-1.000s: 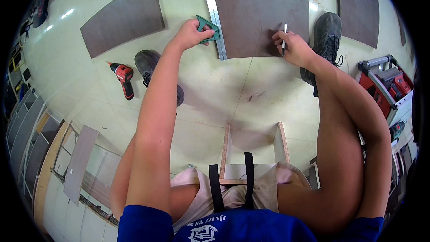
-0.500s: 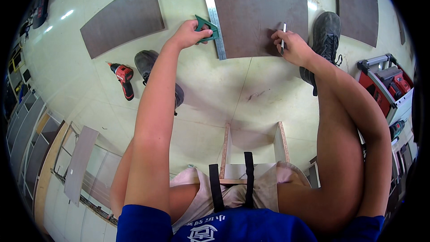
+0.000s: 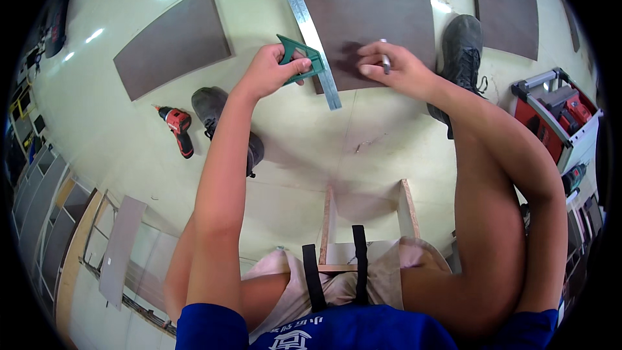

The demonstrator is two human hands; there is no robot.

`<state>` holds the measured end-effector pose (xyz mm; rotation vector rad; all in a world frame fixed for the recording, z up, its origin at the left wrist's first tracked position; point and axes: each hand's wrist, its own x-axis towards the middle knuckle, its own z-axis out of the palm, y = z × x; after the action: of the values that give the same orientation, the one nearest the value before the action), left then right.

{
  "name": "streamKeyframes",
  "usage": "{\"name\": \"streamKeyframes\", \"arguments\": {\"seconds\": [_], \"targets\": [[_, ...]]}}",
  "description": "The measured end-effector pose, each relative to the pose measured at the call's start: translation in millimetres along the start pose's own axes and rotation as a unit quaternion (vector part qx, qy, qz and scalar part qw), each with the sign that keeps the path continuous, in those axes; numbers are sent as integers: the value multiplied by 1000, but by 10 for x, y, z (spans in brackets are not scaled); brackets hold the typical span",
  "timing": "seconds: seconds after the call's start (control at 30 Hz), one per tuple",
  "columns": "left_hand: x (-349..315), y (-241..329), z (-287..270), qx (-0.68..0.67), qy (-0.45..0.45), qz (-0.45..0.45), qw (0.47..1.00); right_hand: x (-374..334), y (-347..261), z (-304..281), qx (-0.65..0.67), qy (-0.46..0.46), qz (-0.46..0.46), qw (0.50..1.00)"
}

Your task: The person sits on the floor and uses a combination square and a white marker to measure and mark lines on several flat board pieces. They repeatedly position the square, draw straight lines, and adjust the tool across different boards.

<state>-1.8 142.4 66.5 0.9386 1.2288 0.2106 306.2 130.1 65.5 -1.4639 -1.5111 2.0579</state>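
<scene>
Evidently the left hand (image 3: 267, 72) is closed on the green head (image 3: 316, 61) of a combination square, thumb against fingers, while the right hand (image 3: 403, 70) pinches a pale marker (image 3: 386, 63) between its fingers. The steel rule (image 3: 307, 29) runs just right of the left hand, slanting across the near left part of a brown panel (image 3: 382, 10); whether it rests flat there cannot be told. That panel lies on the floor (image 3: 395, 155), under and beyond the right hand and to the right of the left one. The marking-out seems under way rather than finished: both tools are in hand, yet the rule sits askew to the panel's edge and no drawn line can be made out, so lining up and drawing appear to be left. A second panel (image 3: 175, 45) lies left of and beyond the left hand, a red drill (image 3: 176, 128) nearer the body on that side. Right of the right hand are a shoe (image 3: 462, 48), a third panel (image 3: 508, 8) and a red toolbox (image 3: 532, 120).
</scene>
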Motion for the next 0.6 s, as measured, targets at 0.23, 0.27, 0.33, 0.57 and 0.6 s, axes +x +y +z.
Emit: {"name": "streamKeyframes", "arguments": {"seconds": [0.23, 0.27, 0.33, 0.57, 0.6], "targets": [[-142, 135, 320, -29, 27, 43, 998, -30, -198, 208, 120, -145, 44, 981], [-153, 142, 347, -42, 33, 45, 998, -85, -214, 212, 122, -149, 54, 980], [-191, 196, 373, -55, 38, 38, 997, -121, -221, 236, 100, -153, 50, 982], [-225, 93, 380, -103, -38, 3, 994, -191, -185, 289, 32, -146, 25, 988], [-238, 72, 399, -109, -38, -6, 993, -188, -205, 296, 15, -140, 16, 990]]}}
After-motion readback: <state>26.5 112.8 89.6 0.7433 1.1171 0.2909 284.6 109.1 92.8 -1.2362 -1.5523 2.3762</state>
